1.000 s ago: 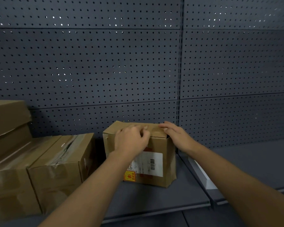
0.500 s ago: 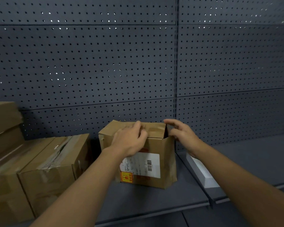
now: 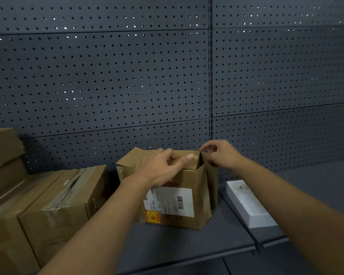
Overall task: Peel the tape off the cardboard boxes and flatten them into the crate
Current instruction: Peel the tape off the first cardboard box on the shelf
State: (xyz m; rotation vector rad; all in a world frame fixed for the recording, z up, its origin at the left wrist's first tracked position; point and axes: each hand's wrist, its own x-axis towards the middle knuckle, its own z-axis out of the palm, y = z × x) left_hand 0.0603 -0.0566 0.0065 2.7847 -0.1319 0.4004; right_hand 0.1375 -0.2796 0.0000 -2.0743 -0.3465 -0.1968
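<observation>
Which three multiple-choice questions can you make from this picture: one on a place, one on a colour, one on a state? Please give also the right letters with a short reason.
1. Where does the white block lie?
A. on the shelf, right of the labelled box
B. on top of the labelled box
C. on the stacked boxes at the left

2. What colour is the small warning sticker on the labelled box?
A. green
B. orange-red
C. blue

3. How is the top of the labelled box?
A. sealed flat
B. partly opened, flaps lifted
C. cut away

Answers:
1 A: it lies on the dark shelf beside that box.
2 B: it sits below the white label.
3 B: the right hand pinches a raised flap and the left hand rests on top.
</observation>
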